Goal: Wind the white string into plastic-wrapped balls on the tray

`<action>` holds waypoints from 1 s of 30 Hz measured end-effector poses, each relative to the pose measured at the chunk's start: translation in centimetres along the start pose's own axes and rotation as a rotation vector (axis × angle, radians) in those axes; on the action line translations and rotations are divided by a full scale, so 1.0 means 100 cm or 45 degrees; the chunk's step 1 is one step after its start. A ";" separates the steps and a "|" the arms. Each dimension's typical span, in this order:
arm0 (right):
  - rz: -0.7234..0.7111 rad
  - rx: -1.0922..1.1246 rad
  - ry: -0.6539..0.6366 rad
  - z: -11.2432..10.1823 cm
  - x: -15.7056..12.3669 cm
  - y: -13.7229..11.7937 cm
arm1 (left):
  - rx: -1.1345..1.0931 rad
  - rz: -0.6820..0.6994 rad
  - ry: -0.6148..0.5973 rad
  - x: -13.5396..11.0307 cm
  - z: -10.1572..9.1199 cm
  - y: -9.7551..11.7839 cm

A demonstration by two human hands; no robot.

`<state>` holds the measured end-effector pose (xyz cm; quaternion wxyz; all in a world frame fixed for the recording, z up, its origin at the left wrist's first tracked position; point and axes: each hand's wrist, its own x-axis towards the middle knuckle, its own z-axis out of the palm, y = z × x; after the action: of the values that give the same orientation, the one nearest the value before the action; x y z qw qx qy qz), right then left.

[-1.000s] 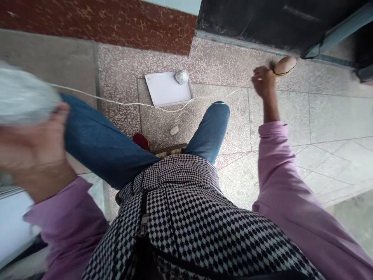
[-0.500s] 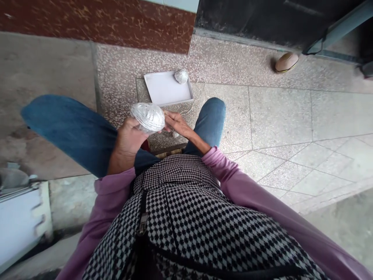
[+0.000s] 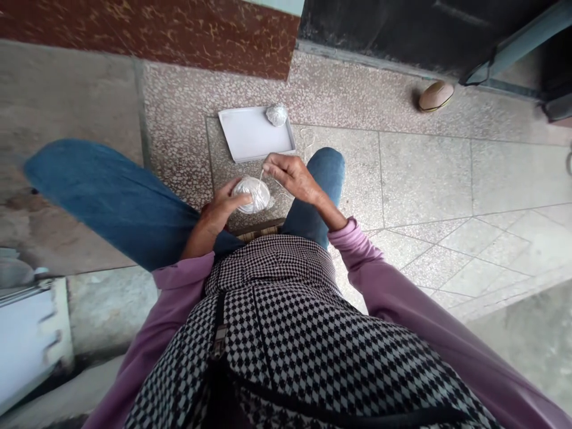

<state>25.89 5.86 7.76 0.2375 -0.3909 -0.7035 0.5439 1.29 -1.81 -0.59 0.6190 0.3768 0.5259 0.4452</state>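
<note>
A shiny white ball of string (image 3: 255, 198) rests in my left hand (image 3: 222, 205), whose thumb lies across its front and whose fingers curl behind it. Just above and to the right, my right hand (image 3: 292, 176) pinches the string (image 3: 261, 177) between thumb and fingertips. A short taut length runs from that pinch down to the ball. Loose string trails from below my right hand across the floor. My palm hides the ball's left side.
Ahead on the speckled floor lies a shallow white tray (image 3: 254, 138) with a smaller silvery-white ball (image 3: 276, 115) in its far right corner. My knees flank the work. A rounded pinkish object (image 3: 437, 96) sits by the dark panel at the far right.
The ball has turned and come lower and slightly right in my left hand. My right hand has risen and moved right, drawing the string up from the ball.
</note>
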 end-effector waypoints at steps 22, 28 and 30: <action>0.159 0.269 -0.210 0.075 -0.056 0.035 | -0.051 0.117 0.336 0.010 0.001 -0.008; -0.027 0.235 0.019 0.015 -0.023 0.002 | 0.244 0.102 0.202 0.001 0.003 0.002; 0.004 0.161 0.071 0.001 0.000 0.004 | 0.231 0.067 0.067 -0.004 0.006 0.005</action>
<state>25.92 5.81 7.32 0.2805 -0.3911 -0.6603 0.5765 1.75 -2.03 0.12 0.5564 0.4333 0.5701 0.4216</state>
